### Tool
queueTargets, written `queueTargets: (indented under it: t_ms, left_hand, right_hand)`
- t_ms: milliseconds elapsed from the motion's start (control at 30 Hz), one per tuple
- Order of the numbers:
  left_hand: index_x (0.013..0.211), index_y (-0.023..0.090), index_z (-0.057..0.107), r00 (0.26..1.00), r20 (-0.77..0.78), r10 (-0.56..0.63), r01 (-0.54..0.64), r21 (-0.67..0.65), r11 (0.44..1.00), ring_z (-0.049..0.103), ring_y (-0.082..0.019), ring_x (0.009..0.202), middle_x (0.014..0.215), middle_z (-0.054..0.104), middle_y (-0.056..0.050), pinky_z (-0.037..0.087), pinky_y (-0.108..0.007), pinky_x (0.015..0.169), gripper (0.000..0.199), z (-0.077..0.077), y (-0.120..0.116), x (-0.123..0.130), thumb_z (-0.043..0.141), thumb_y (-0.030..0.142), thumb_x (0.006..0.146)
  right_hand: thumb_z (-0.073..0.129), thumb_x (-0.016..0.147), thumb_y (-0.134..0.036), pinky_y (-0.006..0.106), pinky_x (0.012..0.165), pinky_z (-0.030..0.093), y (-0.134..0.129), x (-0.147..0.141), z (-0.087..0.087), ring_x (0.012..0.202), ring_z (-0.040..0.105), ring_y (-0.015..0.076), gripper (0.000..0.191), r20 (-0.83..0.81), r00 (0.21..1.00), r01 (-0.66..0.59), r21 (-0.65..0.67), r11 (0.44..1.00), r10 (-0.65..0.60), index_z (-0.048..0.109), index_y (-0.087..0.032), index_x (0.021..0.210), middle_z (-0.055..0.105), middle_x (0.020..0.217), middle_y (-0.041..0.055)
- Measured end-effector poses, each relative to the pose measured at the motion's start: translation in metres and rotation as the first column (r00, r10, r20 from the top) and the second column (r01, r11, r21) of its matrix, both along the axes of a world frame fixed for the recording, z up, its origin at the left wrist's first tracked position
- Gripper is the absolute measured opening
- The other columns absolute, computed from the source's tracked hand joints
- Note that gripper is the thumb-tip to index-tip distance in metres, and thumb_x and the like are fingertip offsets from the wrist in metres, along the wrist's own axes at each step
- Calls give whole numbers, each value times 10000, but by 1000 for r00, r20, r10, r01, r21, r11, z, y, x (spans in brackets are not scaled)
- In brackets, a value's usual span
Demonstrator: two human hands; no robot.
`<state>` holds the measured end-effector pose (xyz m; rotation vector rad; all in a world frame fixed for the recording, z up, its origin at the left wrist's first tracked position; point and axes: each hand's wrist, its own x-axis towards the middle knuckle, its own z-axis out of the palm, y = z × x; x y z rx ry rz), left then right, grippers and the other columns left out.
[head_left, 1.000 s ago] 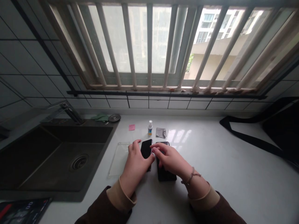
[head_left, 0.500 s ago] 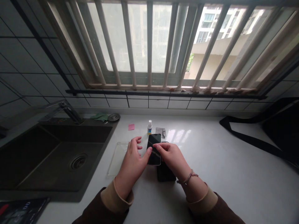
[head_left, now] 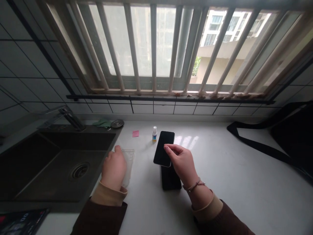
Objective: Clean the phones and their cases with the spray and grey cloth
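Note:
My right hand (head_left: 182, 164) is shut on a black smartphone (head_left: 162, 148), holding it by its edge and tilted above a second black smartphone (head_left: 171, 179) lying on the white counter (head_left: 220, 182). My left hand (head_left: 113, 168) grips the edge of a clear plastic phone case (head_left: 129, 161), which looks tilted up off the counter. Beyond the phones stand a small white dropper bottle (head_left: 154, 134) and a pink sticky note (head_left: 135, 133). The grey cloth seen earlier is hidden behind the raised phone.
To the left is a dark sink (head_left: 61, 166) with a drain and a metal faucet (head_left: 70, 119). A green cloth (head_left: 102, 123) lies behind it. A black bag (head_left: 290, 133) with a strap sits on the right. A barred window (head_left: 156, 45) runs along the back.
My left hand has let go of the phone and moved left onto the clear case, which has tilted up. My right hand alone now holds the raised phone.

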<state>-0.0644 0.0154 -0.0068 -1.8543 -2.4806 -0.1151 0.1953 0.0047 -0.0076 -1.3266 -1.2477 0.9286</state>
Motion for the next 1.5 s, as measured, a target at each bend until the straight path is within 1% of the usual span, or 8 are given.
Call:
queueTargets:
  t_ms: [133, 267, 400, 633, 900, 1133, 1267, 1500]
  left_hand:
    - [1322, 45, 583, 987, 157, 19, -19, 4, 1000, 747, -406, 1009, 1026, 732, -278, 530, -442, 823, 464, 3, 6, 1, 301, 31, 953]
    - [1410, 85, 523, 934, 355, -47, 18, 84, 996, 755, -318, 972, 969, 759, -152, 537, -370, 825, 464, 5, 10, 7, 448, 151, 957]
    - [1376, 155, 559, 666, 727, -165, 78, 152, 985, 700, -215, 678, 880, 746, -40, 515, -308, 660, 465, 1, 8, 18, 544, 288, 930]
    - [1337, 120, 541, 226, 974, -34, 96, 12, 995, 653, -171, 639, 771, 738, -42, 498, -263, 590, 512, -4, 1, 41, 540, 152, 826]
    - [1333, 134, 502, -45, 998, 41, 141, -35, 989, 698, -151, 611, 841, 747, -71, 558, -249, 561, 406, 0, -1, 55, 579, 180, 937]
    - [1341, 118, 528, -121, 992, -23, 179, 45, 983, 702, -159, 631, 840, 738, -57, 541, -237, 531, 471, -13, -1, 58, 686, 274, 926]
    - [1325, 119, 597, -212, 975, -61, 209, 107, 972, 692, -167, 658, 795, 719, -32, 550, -265, 597, 523, -10, -3, 58, 731, 406, 910]
    - [1325, 111, 636, -265, 962, -61, 217, 122, 969, 679, -168, 665, 821, 726, -45, 528, -261, 596, 595, -3, -8, 63, 775, 475, 875]
  right_hand:
    - [760, 897, -528, 324, 711, 541, -1, 0, -1, 758, 691, 220, 355, 2, 999, -41, 46, 998, 41, 856, -210, 1020, 787, 821, 61]
    - [751, 911, -528, 271, 570, 395, -2, -1, 1, 592, 477, 138, 365, -57, 987, -149, 57, 987, 152, 803, -198, 1057, 585, 646, -26]
    - [707, 945, -541, 257, 556, 350, -6, -2, 6, 581, 410, 124, 508, -129, 954, -271, 21, 962, 271, 672, -218, 1336, 491, 658, -68]
    - [701, 950, -503, 250, 559, 340, -4, 1, 9, 576, 411, 127, 709, -63, 956, -291, -50, 955, 288, 484, -211, 1559, 458, 638, -88]
    - [682, 953, -451, 257, 577, 396, 0, 3, 2, 592, 515, 144, 531, 108, 954, -266, -117, 957, 279, 640, -226, 1432, 589, 655, -48]
    - [666, 967, -380, 257, 604, 411, 0, 5, 1, 620, 557, 152, 472, 312, 914, -261, -39, 965, 260, 658, -271, 1426, 585, 658, -48]
    - [668, 967, -394, 251, 591, 415, -1, 5, 4, 630, 564, 156, 483, 271, 912, -304, -58, 951, 308, 650, -265, 1432, 602, 677, -38]
    - [705, 947, -444, 258, 547, 345, -1, 6, 4, 543, 480, 146, 466, 371, 894, -247, -58, 967, 251, 685, -303, 1390, 491, 580, -72]
